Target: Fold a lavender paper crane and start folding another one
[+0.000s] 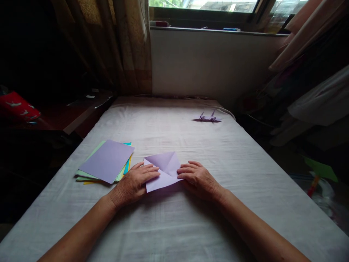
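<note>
A light purple sheet of origami paper (165, 171), creased and partly folded, is between my two hands near the middle of the cloth. My left hand (136, 182) grips its left edge, fingers on top and the thumb hidden. At the right edge, my right hand (200, 179) holds the paper with its fingers bent over the corner; its thumb is out of sight too. Diagonal creases meet near the centre of the sheet, and its near edge is slightly raised. To the left of my left hand lies a stack of coloured paper (107, 162), purple on top with green, blue and yellow below.
Folded purple paper cranes (207, 117) stand at the far right of the white-clothed surface (163, 123). A dark table (68, 122) with a red item (20, 106) is at the left. Curtains (131, 47) and a window ledge (191, 30) are at the back; clothes (319, 98) hang right.
</note>
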`<state>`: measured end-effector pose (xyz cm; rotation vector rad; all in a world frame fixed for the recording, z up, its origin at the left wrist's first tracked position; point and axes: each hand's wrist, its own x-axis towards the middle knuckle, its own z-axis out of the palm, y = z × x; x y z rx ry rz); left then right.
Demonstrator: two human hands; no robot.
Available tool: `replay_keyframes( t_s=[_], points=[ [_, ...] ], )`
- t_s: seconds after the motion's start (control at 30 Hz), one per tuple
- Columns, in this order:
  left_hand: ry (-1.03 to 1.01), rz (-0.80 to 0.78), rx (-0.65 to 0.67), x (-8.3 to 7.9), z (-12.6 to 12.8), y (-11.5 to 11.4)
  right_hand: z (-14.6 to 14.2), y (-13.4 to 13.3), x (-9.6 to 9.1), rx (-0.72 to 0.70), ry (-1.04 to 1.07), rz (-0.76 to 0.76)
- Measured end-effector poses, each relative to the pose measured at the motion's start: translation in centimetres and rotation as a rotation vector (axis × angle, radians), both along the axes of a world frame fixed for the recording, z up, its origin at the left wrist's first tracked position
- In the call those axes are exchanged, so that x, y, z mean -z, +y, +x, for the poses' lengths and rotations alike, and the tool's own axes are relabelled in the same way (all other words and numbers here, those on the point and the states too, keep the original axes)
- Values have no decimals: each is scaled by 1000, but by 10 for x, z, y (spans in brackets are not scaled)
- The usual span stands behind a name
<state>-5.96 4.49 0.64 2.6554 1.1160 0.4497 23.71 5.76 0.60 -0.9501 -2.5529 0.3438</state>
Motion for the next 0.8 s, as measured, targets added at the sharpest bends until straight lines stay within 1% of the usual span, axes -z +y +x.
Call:
replay_keyframes(
  t_s=[0.07, 0.17, 0.27, 0.33, 0.47, 0.5, 0.53, 0.57, 0.6, 0.67, 0.7, 0.73, 0.8],
  points=[
    [1, -60, 8, -1, 1, 6, 0, 6, -3, -16, 56, -47],
    [-62, -130, -17, -1, 0, 10, -3, 19, -4, -5, 150, -133],
    [-151, -157, -66, 3, -1, 8, -11, 30, 3, 96, 235, -178],
    [-221, -157, -155, 6, -1, 6, -17, 34, 9, 195, 267, -158],
    [-348, -238, -474, 10, 3, 1, -27, 35, 17, 337, 292, -76],
    [-367, -258, -518, 9, 3, 1, -28, 34, 17, 357, 299, -75],
    [-382, -265, -526, 9, 4, 1, -27, 34, 16, 361, 310, -85],
    [-391, -258, -497, 8, 4, 1, -26, 33, 14, 337, 324, -107],
    [-389, -242, -430, 7, 3, 1, -23, 32, 13, 282, 337, -128],
    [-353, -204, -235, 5, -1, 2, -16, 30, 9, 90, 338, -161],
    [-323, -186, -141, 4, -3, 2, -13, 29, 8, -11, 303, -154],
    [-288, -171, -65, 3, -5, 2, -10, 27, 7, -77, 242, -135],
    [-213, -150, 18, 2, -7, 2, -6, 24, 5, -104, 90, -92]
  ],
)
